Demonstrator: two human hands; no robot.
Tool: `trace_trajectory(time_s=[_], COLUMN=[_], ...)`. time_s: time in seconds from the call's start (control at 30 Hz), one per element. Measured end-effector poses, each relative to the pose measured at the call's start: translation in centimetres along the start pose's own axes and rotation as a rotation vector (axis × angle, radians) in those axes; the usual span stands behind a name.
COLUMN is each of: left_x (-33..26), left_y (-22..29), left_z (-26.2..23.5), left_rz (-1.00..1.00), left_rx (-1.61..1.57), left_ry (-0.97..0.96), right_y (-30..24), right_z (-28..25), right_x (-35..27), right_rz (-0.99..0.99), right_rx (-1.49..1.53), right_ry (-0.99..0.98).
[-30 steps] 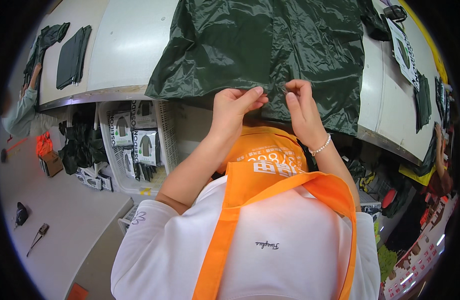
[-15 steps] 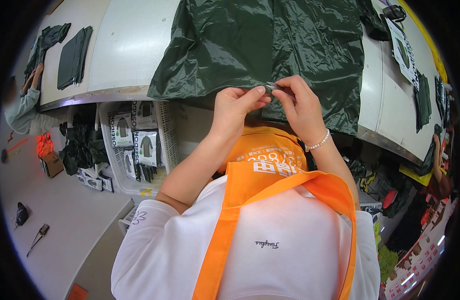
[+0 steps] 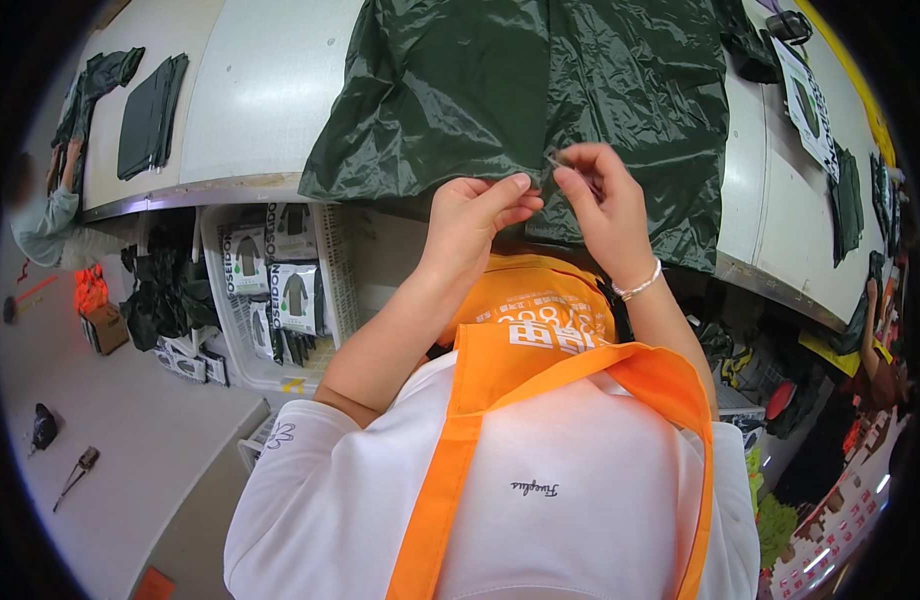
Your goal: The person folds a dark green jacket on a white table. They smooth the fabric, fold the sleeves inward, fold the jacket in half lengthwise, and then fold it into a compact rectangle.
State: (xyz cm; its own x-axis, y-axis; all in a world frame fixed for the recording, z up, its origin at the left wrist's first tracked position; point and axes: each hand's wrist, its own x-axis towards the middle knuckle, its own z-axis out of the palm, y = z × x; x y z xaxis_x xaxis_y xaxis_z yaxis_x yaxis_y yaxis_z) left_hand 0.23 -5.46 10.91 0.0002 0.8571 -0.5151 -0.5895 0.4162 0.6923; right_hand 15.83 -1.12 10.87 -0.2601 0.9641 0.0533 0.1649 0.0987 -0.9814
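Note:
A dark green shiny raincoat (image 3: 440, 90) is spread over the table, its lower edge hanging over the near side. My left hand (image 3: 477, 215) is closed at that edge, thumb and forefinger pinching the hem. Just right of it, my right hand (image 3: 605, 195) curls around small silver thread snips (image 3: 554, 157). Their tip points left and away from me, a little apart from my left fingers; the rest of them is hidden in my palm.
Folded dark green garments (image 3: 152, 118) lie at the table's left. Below, a white basket (image 3: 342, 270) holds packaged raincoats. A printed bag (image 3: 805, 105) lies at right. Co-workers handle green garments at far left (image 3: 45, 215) and far right (image 3: 875, 345).
My right hand has moved slightly right, drawing the snips away from the hem and my left fingertips. My left hand keeps its pinch in nearly the same place.

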Motion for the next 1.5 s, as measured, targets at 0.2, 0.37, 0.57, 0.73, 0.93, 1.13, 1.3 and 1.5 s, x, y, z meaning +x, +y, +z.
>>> trace_trajectory(time_s=[0.2,0.37,0.57,0.73,0.93,1.13,1.3,1.5], left_x=[-1.6,-0.6,3.2,5.9,7.2,7.7,6.8,6.2], left_y=[1.7,2.6,-1.5,-7.4,-7.6,-6.4,-6.2,-5.7], left_z=[0.3,0.1,-4.7,-7.1,-7.3,-6.6,-5.3,-5.1], left_rz=[-0.056,1.092,0.783,0.840,0.792,0.504,0.524,0.320], left_rx=[0.424,1.107,1.303,1.512,1.418,1.278,1.309,1.018], left_ry=[-0.035,0.118,-0.186,-0.366,-0.429,-0.333,-0.209,-0.216], right_y=[-0.9,-2.3,0.9,2.4,3.5,4.8,5.6,5.7], right_z=[0.4,1.0,0.0,-1.0,-1.1,-2.2,-2.9,-2.7], right_x=[2.4,3.4,3.8,2.3,1.3,-0.1,-0.9,-1.0], right_rz=[0.418,0.391,0.422,0.516,0.562,0.548,0.586,0.589], right_rx=[0.529,0.581,0.683,0.697,0.583,0.603,0.547,0.505], right_ry=[-0.051,-0.038,0.103,0.139,0.173,0.178,0.158,0.142])
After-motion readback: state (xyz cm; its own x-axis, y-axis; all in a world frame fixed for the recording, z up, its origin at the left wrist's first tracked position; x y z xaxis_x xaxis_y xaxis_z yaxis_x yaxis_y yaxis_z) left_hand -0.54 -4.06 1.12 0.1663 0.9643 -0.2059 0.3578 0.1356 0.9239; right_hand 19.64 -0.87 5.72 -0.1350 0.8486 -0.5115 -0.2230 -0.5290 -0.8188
